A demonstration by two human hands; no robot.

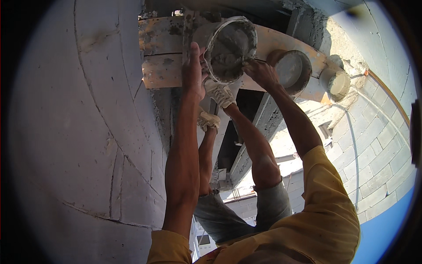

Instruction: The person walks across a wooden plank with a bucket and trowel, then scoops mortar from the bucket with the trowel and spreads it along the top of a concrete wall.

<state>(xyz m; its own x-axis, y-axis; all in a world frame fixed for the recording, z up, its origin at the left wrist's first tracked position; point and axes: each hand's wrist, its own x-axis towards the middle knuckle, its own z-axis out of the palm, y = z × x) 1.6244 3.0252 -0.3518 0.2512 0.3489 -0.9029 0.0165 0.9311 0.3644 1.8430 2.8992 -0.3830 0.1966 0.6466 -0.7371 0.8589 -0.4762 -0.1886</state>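
Observation:
A round bucket [252, 39] with a mortar-smeared rim holds wet grey mortar [228, 50]. It stands on the planks in front of me and leans toward me. My right hand [262, 74] is closed on the bucket's near right rim. At the bucket's left side is my left hand [193, 72], upright, with its fingers stretched out close to the wall. Whether those fingers press on the bucket I cannot tell.
Two more mortar-caked buckets stand to the right, a larger one [303, 72] and a smaller one [339, 86]. Worn planks [162, 70] lie across beams, with dark gaps below. My shoes [220, 93] rest near the bucket. A grey block wall [88, 110] rises close on the left.

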